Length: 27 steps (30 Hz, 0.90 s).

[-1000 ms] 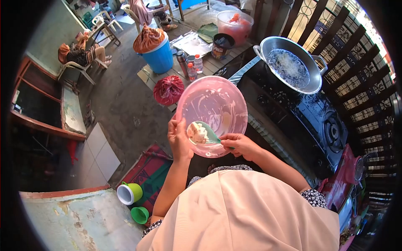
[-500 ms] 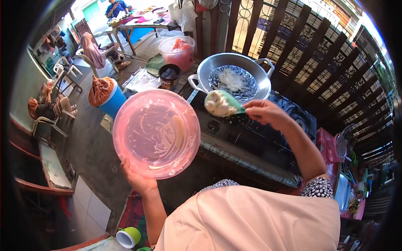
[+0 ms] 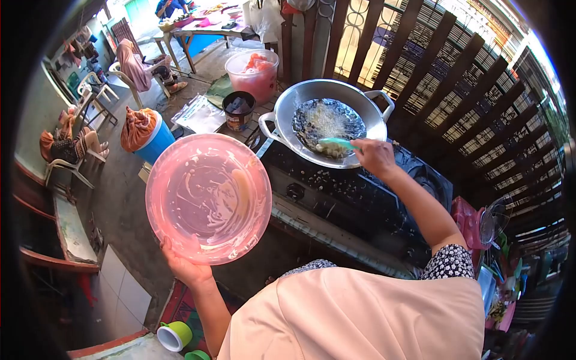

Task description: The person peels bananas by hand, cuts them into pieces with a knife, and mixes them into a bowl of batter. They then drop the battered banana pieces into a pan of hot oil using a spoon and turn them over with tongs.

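Note:
My left hand [image 3: 187, 264] grips the lower rim of a pink plastic basin [image 3: 157, 201], tilted towards me with smears of pale batter inside. My right hand [image 3: 377, 158] is closed on the handle of a green serving spoon [image 3: 339, 143], held over the near side of a large metal wok [image 3: 283, 129]. Pale, wet food [image 3: 334, 151] shows just below the spoon's head, at the edge of the dark oil. Further back in the oil, a pale bubbling patch [image 3: 329, 120] floats. Beneath the wok is a dark stove [image 3: 342, 207] dotted with pale crumbs.
Behind the basin stand a black pot [image 3: 239, 114], a pink-tinted tub [image 3: 258, 84] and a blue bucket [image 3: 157, 147] topped with orange cloth. A slatted wooden fence [image 3: 420, 78] borders the stove. Two people [image 3: 132, 66] sit on chairs at left; another is behind the far table [image 3: 240, 25].
My right hand has carried the loaded spoon from before the wok to over its near side, and the food is now low at the oil. The basin has shifted slightly left and down.

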### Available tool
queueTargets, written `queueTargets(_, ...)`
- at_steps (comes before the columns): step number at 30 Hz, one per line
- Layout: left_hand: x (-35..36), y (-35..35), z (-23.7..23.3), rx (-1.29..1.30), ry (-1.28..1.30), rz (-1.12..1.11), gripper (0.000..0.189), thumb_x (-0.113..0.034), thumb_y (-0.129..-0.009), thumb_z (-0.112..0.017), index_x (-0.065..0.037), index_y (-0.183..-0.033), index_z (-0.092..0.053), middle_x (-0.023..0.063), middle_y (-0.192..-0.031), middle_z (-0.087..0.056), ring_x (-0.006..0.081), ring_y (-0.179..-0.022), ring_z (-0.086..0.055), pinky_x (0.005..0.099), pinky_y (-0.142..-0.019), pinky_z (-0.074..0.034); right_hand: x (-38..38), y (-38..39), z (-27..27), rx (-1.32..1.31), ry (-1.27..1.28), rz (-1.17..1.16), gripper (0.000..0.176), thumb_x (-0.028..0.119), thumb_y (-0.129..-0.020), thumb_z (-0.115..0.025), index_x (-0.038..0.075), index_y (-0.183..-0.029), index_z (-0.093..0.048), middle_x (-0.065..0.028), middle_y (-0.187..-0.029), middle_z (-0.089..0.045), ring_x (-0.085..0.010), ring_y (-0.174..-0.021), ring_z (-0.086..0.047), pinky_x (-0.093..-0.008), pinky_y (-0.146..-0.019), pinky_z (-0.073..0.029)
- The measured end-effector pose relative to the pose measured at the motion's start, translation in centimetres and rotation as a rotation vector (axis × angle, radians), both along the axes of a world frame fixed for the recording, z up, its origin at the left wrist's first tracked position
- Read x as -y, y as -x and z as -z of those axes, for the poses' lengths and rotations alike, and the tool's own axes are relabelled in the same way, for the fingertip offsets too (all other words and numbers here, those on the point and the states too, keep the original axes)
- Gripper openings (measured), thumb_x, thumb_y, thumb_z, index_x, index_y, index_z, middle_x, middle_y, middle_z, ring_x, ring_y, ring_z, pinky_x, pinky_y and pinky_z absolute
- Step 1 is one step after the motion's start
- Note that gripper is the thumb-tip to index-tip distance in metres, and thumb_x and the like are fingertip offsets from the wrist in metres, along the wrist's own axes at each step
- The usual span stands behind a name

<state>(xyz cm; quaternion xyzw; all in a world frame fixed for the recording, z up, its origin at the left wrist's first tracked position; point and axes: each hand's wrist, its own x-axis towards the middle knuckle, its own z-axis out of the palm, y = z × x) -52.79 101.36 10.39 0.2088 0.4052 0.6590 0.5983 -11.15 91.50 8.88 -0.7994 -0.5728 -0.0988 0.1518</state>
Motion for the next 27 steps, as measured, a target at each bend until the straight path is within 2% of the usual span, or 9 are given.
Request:
queueTargets(4,0.4,-0.7,0.0,-0.002,0.007,-0.013,0.047,-0.032,-0.080,-0.050,-0.008,-0.120,-0.042,0.0046,-0.126,-0.043,0.0200,-0.115,-0.038,0.0431,-0.091,-0.032,0.7,1.5,-0.1,0.149,-0.019,-0.076,0.015,0.014,-0.079,-0.052,0.011,-0.089,-0.063,-0.0061,-0.062,-0.055,-0.0228,-0.060,-0.058,-0.0338,-0.053,-0.045)
queueTargets(10,0.3,-1.4,0.1,0.040,0.004,0.033,0.047,-0.031,-0.082,-0.047,-0.007,-0.121,-0.041,0.0057,-0.126,-0.042,0.0208,-0.115,-0.038,0.0435,-0.091,-0.032,1.2,2.5,-0.1,0.245,-0.039,-0.060,0.016,0.014,-0.078,-0.055,0.013,-0.092,-0.063,-0.0062,-0.062,-0.056,-0.0226,-0.058,-0.058,-0.0337,-0.052,-0.045)
queueTargets(14,-0.3,-1.0,0.5,0.067,-0.009,0.074,0.039,-0.027,-0.082,-0.048,-0.010,-0.116,-0.043,0.0056,-0.124,-0.043,0.0200,-0.115,-0.038,0.0424,-0.091,-0.035,1.5,2.8,0.4,0.248,-0.065,-0.050,0.016,0.014,-0.078,-0.055,0.013,-0.091,-0.063,-0.0057,-0.061,-0.055,-0.0218,-0.057,-0.057,-0.0336,-0.051,-0.044)
queueTargets(16,-1.1,-1.4,0.5,0.051,0.007,0.051,0.039,-0.028,-0.082,-0.049,-0.009,-0.117,-0.043,0.0058,-0.124,-0.043,0.0201,-0.115,-0.038,0.0422,-0.091,-0.035,1.7,3.0,0.5,0.237,-0.052,-0.045,0.022,0.008,-0.072,-0.054,0.010,-0.092,-0.063,-0.0051,-0.064,-0.056,-0.0206,-0.061,-0.059,-0.0323,-0.055,-0.045)
queueTargets(27,-4.5,-0.7,0.4,0.071,-0.018,0.110,0.033,-0.024,-0.081,-0.052,-0.010,-0.110,-0.046,0.0048,-0.118,-0.046,0.0196,-0.111,-0.041,0.0403,-0.088,-0.037,1.8,4.9,-0.8,0.169,-0.065,0.116,0.018,0.012,-0.074,-0.058,0.012,-0.091,-0.063,-0.0068,-0.064,-0.056,-0.0239,-0.060,-0.058,-0.0332,-0.054,-0.045)
